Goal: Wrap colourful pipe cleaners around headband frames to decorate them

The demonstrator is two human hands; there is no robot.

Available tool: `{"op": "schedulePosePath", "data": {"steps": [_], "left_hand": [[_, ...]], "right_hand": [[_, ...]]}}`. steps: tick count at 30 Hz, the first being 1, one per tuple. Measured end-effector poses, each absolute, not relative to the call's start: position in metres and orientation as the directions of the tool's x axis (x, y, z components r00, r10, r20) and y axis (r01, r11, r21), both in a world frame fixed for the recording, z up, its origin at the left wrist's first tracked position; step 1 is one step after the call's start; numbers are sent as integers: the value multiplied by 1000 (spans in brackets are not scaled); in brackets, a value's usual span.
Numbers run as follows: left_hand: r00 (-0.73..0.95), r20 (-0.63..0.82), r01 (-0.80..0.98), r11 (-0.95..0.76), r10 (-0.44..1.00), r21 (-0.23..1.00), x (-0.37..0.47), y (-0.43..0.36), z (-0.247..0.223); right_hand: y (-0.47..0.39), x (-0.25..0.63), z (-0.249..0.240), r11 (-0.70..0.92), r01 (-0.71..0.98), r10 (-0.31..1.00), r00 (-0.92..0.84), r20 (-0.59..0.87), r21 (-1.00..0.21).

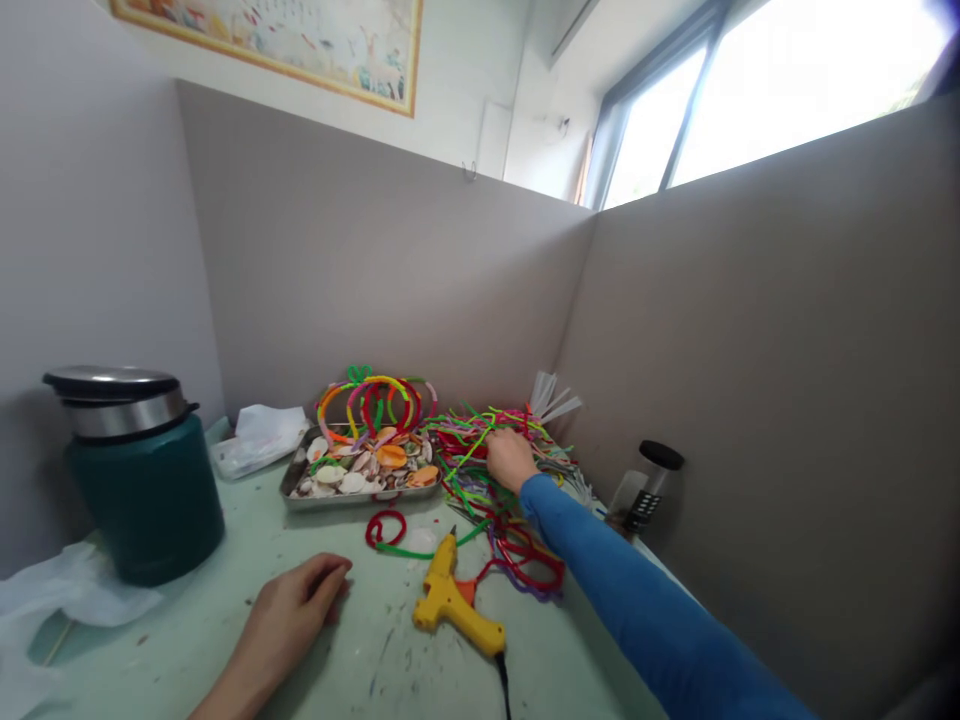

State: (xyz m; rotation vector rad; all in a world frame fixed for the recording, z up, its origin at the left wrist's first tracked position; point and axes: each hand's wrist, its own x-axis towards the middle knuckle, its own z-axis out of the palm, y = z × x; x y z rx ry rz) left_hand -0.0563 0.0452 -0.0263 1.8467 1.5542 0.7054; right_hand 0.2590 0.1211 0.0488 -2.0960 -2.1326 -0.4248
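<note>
- In the head view, the right hand (pixel 511 458), its arm in a blue sleeve (pixel 622 600), reaches out over a heap of fuzzy stems (pixel 466 440) at the back of the surface (pixel 352 680).
- Its fingers point down into the heap, and a yellow-green strand runs just beside them; they are partly hidden, so I cannot tell whether they grip a stem.
- The heap mixes red, green, pink and grey strands, lying right of a metal tray (pixel 360 503).
- The left hand (pixel 300 605) rests near the front, fingers curled closed, with the thumb close against the forefinger.
- Between the hands, a yellow glue gun (pixel 457 602) lies on its side, nozzle pointing away from the person, black cord (pixel 504 685) trailing towards the front edge.
- Just beyond the nozzle are a red coil (pixel 386 514) and a green strand (pixel 416 553); red and purple loops spread right of the gun.
- Shells (pixel 360 470) fill the tray, with colourful fuzzy hoops standing upright at its back.
- White sticks, probably glue sticks (pixel 553 400), lean behind the heap.
- A teal flask (pixel 146 500) stands well to the left.
</note>
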Motion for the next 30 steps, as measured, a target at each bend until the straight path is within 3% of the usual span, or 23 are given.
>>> {"op": "schedulePosePath", "data": {"steps": [4, 10, 14, 18, 20, 23, 24, 26, 30], "left_hand": [[171, 11, 634, -119, 985, 764, -56, 43, -23], [139, 3, 608, -88, 990, 789, -54, 42, -24], [133, 25, 550, -95, 991, 830, -56, 43, -29], [119, 40, 490, -93, 992, 867, -57, 40, -30], [116, 51, 466, -100, 992, 879, -57, 38, -30], [115, 79, 445, -122, 990, 887, -55, 31, -23], [115, 83, 433, -125, 990, 893, -53, 26, -18], [114, 73, 368, -110, 991, 923, -46, 11, -5], [165, 30, 107, -48, 986, 993, -25, -28, 21]], "right_hand": [[91, 270, 58, -5, 998, 976, -9, 217, 63], [-4, 222, 23, 270, 951, 962, -274, -7, -148], [-48, 198, -10, 205, 965, 975, -187, 117, -164], [-55, 194, -28, 208, 890, 959, -104, 263, -406], [-53, 191, -28, 244, 724, 954, -59, 295, -645], [-49, 178, -20, 169, 153, 985, -46, 164, -974], [-47, 171, -17, 101, -65, 992, -74, 106, -993], [-45, 158, -13, -22, -388, 982, -180, 53, -922], [-41, 130, -11, -174, -626, 939, -337, 63, -760]]}}
